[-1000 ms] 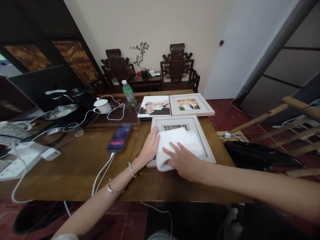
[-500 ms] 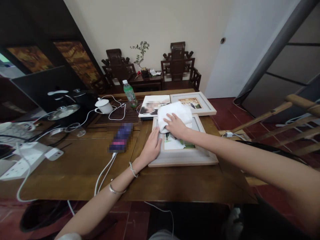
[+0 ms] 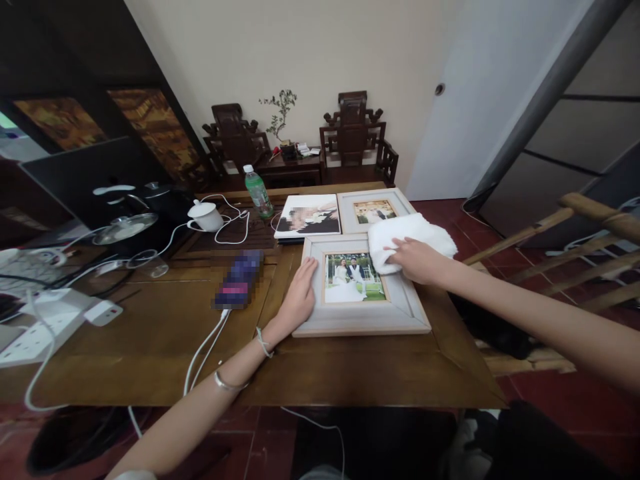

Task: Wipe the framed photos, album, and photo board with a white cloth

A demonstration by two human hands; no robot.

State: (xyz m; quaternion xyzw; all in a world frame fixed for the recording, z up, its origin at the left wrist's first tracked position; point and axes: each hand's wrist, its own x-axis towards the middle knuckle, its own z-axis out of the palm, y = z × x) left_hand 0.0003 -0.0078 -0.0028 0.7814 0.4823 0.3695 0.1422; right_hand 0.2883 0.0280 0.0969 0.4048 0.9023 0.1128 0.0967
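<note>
A pale picture frame (image 3: 363, 320) with a wedding photo (image 3: 353, 279) in it lies flat on the wooden table. My left hand (image 3: 299, 293) rests along its left edge, fingers stretched out. White and fluffy, a folded cloth (image 3: 407, 237) covers the frame's upper right corner and hangs past its side. My right hand (image 3: 417, 260) grips the near side of this cloth. Behind, a second picture frame (image 3: 403, 202) is partly covered by the cloth. To its left lies a white-bordered photo album or print (image 3: 307, 217), on top of something dark.
Left of the frames are a phone (image 3: 239, 279) on a white cable, a green bottle (image 3: 259, 193), a lidded white cup (image 3: 205, 215) and a clear plastic cup (image 3: 150, 265). A power strip (image 3: 43, 327) with cables sits far left. A wooden chair (image 3: 565, 240) stands at the right.
My right hand has carried the cloth rightward, from the frame's upper left and middle to its upper right corner, uncovering the photo. My left hand stays at the left edge.
</note>
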